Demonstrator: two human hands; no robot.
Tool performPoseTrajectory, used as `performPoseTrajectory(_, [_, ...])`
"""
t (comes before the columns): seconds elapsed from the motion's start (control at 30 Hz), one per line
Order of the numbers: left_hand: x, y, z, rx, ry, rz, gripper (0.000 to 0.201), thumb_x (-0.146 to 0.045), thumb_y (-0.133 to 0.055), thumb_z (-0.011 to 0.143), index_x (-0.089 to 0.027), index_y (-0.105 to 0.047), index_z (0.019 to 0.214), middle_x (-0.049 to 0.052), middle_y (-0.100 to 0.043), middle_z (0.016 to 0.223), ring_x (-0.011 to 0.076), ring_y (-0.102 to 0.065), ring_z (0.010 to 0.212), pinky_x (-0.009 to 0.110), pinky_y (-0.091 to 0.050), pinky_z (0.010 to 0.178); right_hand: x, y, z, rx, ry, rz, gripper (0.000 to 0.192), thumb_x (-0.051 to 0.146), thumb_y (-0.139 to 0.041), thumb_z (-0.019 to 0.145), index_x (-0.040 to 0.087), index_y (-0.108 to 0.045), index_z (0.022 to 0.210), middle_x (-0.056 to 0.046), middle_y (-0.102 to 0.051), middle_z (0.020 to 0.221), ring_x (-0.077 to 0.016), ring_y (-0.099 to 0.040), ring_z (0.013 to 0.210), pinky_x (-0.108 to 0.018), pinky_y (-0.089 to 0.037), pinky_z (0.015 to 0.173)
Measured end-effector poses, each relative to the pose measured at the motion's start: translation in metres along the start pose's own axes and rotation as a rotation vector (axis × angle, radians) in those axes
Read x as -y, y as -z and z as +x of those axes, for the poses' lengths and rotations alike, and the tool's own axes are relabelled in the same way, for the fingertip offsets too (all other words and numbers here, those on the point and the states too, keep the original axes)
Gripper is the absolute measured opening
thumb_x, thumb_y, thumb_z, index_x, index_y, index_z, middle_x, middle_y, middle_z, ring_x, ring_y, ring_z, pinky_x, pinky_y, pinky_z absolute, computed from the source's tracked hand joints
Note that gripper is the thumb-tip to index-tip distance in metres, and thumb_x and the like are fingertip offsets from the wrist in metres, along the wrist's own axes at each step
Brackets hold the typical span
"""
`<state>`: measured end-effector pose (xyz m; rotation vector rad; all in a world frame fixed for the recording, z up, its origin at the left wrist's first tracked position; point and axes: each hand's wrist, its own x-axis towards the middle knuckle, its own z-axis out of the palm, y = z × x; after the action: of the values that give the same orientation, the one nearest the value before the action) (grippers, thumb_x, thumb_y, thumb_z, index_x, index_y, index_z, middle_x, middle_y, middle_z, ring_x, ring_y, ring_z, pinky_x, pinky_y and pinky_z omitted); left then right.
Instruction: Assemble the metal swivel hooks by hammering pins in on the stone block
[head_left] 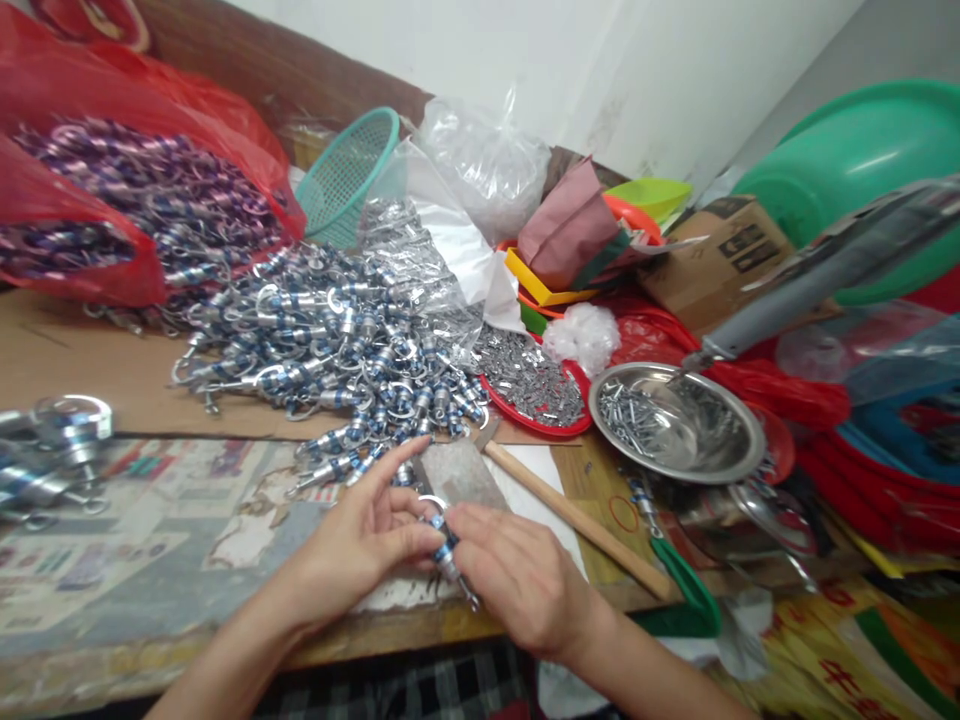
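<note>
Both hands hold one small silver-and-blue metal fitting [445,555] between them, just above the table's front edge. It has a curved hook at its upper end and a small loop at its lower end. My left hand [367,530] pinches it with thumb and bent fingers, the index finger stretched out. Fingers of my right hand [517,570] close on its other side and hide part of it. Right behind the hands lies a grey metal block [461,470], with a wooden-handled hammer [577,515] slanting to its right.
A large heap of similar fittings [352,340] spreads behind the hands, next to a red bag [225,120] full of more. To the right stand a red tray [536,385] of small metal pieces and a steel bowl [675,420] with pins. A grey-handled tool [817,270] leans over the bowl.
</note>
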<state>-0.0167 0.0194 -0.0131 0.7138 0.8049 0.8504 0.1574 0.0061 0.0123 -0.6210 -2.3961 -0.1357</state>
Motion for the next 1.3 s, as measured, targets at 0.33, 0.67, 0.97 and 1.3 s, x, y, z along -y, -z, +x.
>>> performPoseTrajectory(0.33, [-0.001,-0.002,-0.001,-0.016,-0.009,0.039,0.085,-0.012,-0.071,0.063,-0.022,-0.026,0.134,-0.003,-0.062,0.071,0.0133,-0.06,0.061,0.027,-0.05,0.057,0.011,-0.005,-0.021,-0.026,-0.274,0.21,0.026,0.006,-0.038,0.086,0.011,-0.057,0.104,-0.011,-0.069,0.097,-0.0169,-0.064,0.096,-0.03,-0.054,0.084])
performPoseTrajectory(0.67, [-0.002,-0.004,-0.002,-0.065,0.005,0.071,0.084,-0.014,-0.073,0.061,-0.023,-0.029,0.132,-0.003,-0.061,0.072,0.0142,-0.062,0.06,0.029,-0.052,0.057,-0.057,0.003,-0.06,0.359,-0.764,-0.189,0.018,0.024,-0.056,0.081,0.016,-0.062,0.096,-0.007,-0.063,0.082,-0.0213,-0.063,0.075,-0.034,-0.053,0.066])
performPoseTrajectory(0.97, [-0.002,-0.003,0.0,-0.055,-0.011,0.072,0.084,-0.012,-0.073,0.062,-0.022,-0.029,0.132,-0.003,-0.062,0.071,0.0136,-0.061,0.059,0.028,-0.052,0.056,-0.006,0.051,-0.037,0.119,-0.58,0.086,0.041,0.016,-0.049,0.087,0.022,-0.046,0.127,-0.006,-0.064,0.103,-0.0164,-0.062,0.09,-0.025,-0.051,0.074])
performPoseTrajectory(1.3, [0.001,-0.003,0.001,-0.089,-0.041,0.085,0.095,-0.012,-0.076,0.055,-0.019,-0.025,0.135,-0.002,-0.064,0.066,0.0149,-0.061,0.054,0.03,-0.054,0.052,0.019,0.045,-0.046,0.219,-0.495,-0.066,0.052,0.004,-0.038,0.085,0.022,-0.039,0.134,-0.007,-0.063,0.088,-0.016,-0.061,0.072,-0.026,-0.05,0.062])
